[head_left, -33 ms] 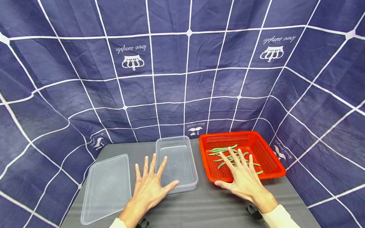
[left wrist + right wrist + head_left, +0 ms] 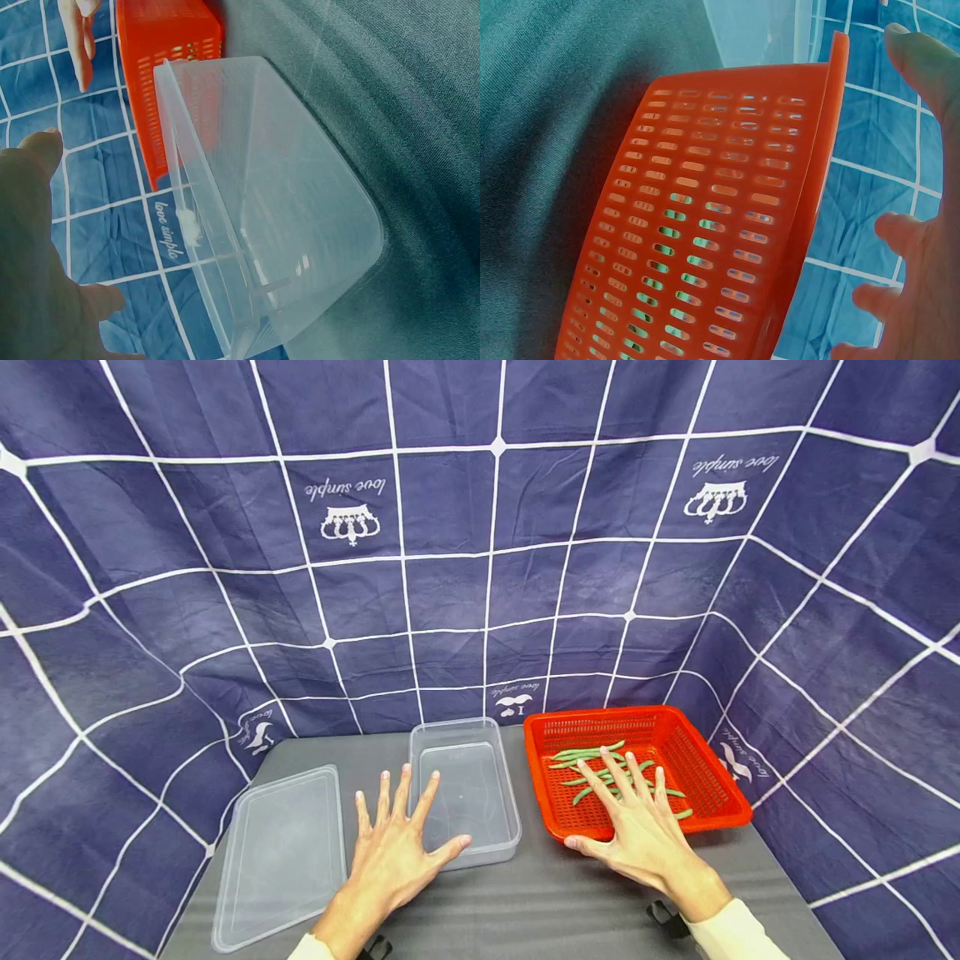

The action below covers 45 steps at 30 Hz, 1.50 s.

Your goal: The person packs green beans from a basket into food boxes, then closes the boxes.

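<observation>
My left hand (image 2: 393, 856) hovers with spread fingers over the near-left side of a clear plastic container (image 2: 468, 793). In the left wrist view that container (image 2: 300, 180) shows side-on, the hand raised above its rim. Over the near side of a red plastic basket (image 2: 697, 768) is my right hand (image 2: 645, 835), its fingers fanned out and holding nothing. Several green beans (image 2: 588, 752) lie loose on the basket floor, some hidden under the right hand. In the right wrist view, green shows through the slots of the basket wall (image 2: 697, 195), with the fingers above its rim.
A flat translucent lid (image 2: 281, 852) lies on the grey table (image 2: 540, 902), left of the container. Blue cloth (image 2: 450, 593) with white grid lines rises behind the table and along both sides. The container stands between lid and basket.
</observation>
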{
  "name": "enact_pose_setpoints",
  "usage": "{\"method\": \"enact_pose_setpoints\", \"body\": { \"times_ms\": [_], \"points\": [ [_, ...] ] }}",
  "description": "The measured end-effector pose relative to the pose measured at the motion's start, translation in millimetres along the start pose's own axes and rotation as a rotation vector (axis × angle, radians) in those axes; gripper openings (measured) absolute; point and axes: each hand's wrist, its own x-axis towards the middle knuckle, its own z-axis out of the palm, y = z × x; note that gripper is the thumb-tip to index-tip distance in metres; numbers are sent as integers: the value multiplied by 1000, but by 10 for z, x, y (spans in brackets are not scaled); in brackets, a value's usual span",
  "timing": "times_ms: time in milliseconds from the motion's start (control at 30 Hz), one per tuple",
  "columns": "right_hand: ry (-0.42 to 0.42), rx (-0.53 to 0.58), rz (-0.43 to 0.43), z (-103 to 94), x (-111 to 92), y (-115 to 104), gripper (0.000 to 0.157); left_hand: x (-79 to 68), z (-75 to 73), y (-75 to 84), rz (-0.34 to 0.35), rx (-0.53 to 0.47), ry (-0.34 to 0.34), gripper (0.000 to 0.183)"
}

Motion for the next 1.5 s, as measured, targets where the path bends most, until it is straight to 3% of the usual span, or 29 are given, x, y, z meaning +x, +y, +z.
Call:
{"method": "enact_pose_setpoints", "body": {
  "times_ms": [600,867,1133,1500],
  "points": [
    [5,-19,-11,-22,9,22,113,12,25,-48,-11,-14,14,107],
    [-22,14,-8,-50,71,53,110,51,96,-131,-49,-37,-26,106],
    [10,40,-47,-8,121,-6,102,110,216,-231,-77,-71,-93,104],
    [-73,67,-31,-73,261,112,95,111,327,-342,-69,-108,-143,94]
  ]
}}
